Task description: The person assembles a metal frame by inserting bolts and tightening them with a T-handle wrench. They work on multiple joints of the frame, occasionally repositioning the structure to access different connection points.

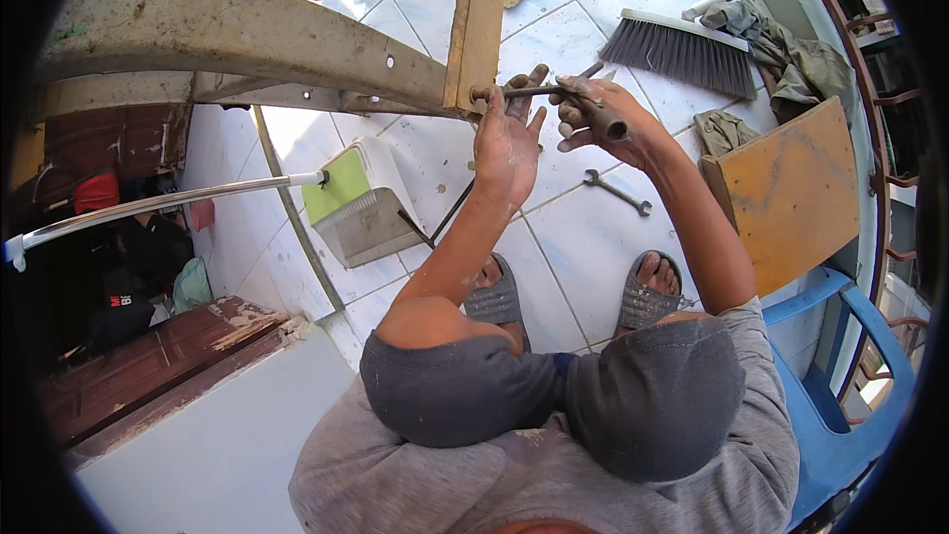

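Observation:
My right hand (pixel 618 114) is closed around a dark, hollow-ended metal tube (pixel 605 123); a short piece of bar sticks out above the fingers. A thin dark metal rod (pixel 529 92) runs from beside that hand to the lower end of an upright wooden post (pixel 476 30), where a rounded head shows. Beneath the rod, my left hand (pixel 509 148) has its palm up and fingers spread, apparently touching it. Just behind the post, a dirty, curved beam (pixel 247 30) with holes reaches in from the left. On the tiles below my right hand lies a wrench (pixel 618 193).
A green and grey dustpan (pixel 356 218) with a long handle stands left. At the right are a broom head (pixel 677 54), crumpled cloth (pixel 791 54), a wooden panel (pixel 791 188) and a blue plastic chair (pixel 840 366). Dark rods (pixel 435 222) show beside my left forearm.

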Demonstrator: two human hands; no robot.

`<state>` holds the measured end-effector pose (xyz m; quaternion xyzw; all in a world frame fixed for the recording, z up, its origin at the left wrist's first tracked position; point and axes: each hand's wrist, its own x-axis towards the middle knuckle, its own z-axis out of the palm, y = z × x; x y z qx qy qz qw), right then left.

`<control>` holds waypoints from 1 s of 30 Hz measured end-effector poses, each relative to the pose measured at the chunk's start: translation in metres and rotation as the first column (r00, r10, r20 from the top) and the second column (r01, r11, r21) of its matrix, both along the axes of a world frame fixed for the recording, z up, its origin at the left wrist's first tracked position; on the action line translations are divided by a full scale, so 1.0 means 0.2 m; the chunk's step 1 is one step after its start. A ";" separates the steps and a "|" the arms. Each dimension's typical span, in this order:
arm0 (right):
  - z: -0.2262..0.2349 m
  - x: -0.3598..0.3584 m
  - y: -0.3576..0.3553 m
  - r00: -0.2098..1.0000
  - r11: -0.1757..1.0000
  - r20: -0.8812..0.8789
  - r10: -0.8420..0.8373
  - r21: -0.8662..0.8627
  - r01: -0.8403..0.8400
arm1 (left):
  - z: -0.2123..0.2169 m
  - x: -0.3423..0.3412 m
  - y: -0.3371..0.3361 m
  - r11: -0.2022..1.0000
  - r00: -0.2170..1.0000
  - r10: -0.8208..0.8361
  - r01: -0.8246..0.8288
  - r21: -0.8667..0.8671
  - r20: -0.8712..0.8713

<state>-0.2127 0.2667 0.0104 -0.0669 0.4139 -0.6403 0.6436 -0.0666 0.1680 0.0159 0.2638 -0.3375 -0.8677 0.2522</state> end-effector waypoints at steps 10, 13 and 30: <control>0.06 0.12 0.12 -0.066 0.974 -0.972 -0.226 -0.224 -0.039 | -0.02 0.01 -0.03 0.989 0.996 0.093 -0.093 0.114 0.005; 0.01 0.18 0.16 0.237 0.990 -0.968 -0.088 -0.059 0.125 | 0.00 0.01 -0.04 0.986 0.994 0.103 -0.108 0.130 0.043; -0.07 0.14 0.21 0.579 0.856 -0.815 -0.013 0.290 0.427 | -0.04 -0.01 -0.03 0.923 0.956 0.282 -0.292 0.252 0.074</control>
